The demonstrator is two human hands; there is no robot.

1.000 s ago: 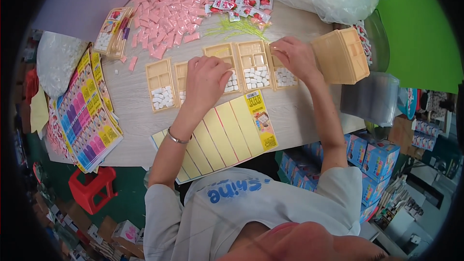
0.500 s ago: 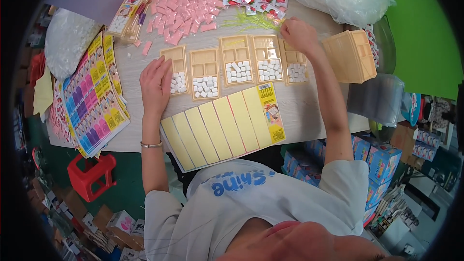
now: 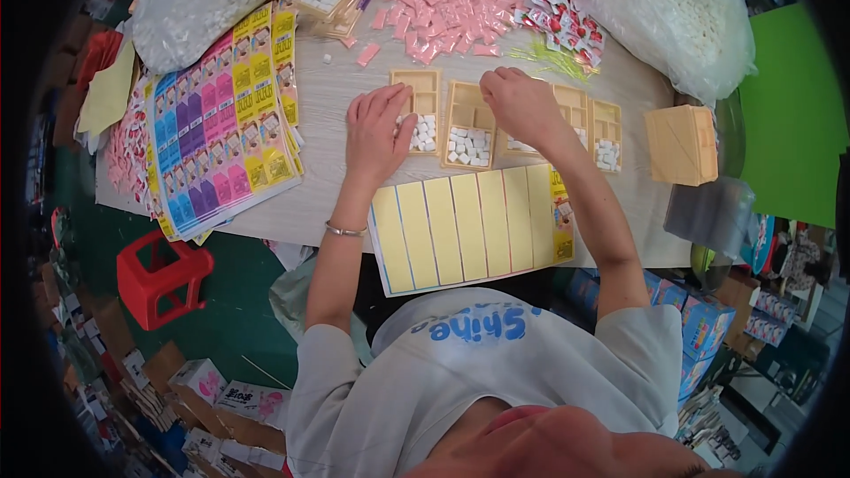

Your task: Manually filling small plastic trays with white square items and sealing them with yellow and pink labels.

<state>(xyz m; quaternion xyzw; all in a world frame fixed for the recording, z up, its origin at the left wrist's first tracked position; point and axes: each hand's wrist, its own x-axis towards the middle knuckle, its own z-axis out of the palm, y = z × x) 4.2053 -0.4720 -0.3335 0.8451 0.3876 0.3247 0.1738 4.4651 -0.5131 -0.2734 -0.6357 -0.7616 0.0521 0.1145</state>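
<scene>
A row of small beige compartment trays stands on the table, each with white marshmallow-like pieces in its lower compartment. At the leftmost tray (image 3: 428,80), my left hand (image 3: 376,133) lies over the left edge, fingers stretched and apart, thumb by the white pieces (image 3: 426,134). My right hand (image 3: 522,106) hovers over the upper part of the row, beside the second tray (image 3: 462,99), and hides much of the third. Its fingers are pinched together; whatever is in them is too small to make out. Below the row lies a yellow striped card sheet (image 3: 469,230).
Pink sachets (image 3: 452,0), strawberry-print packets (image 3: 567,22) and thin yellow-green sticks (image 3: 553,57) lie at the back. Stacked trays (image 3: 680,146) stand right. Printed sheets (image 3: 221,124) and a bag of white pieces (image 3: 199,4) are left; another big bag (image 3: 660,18) is back right.
My right hand has come from the yellow-green sticks leftward and nearer, over the trays. My left hand stays by the leftmost tray. The whole view has shifted, moving the table's things rightward.
</scene>
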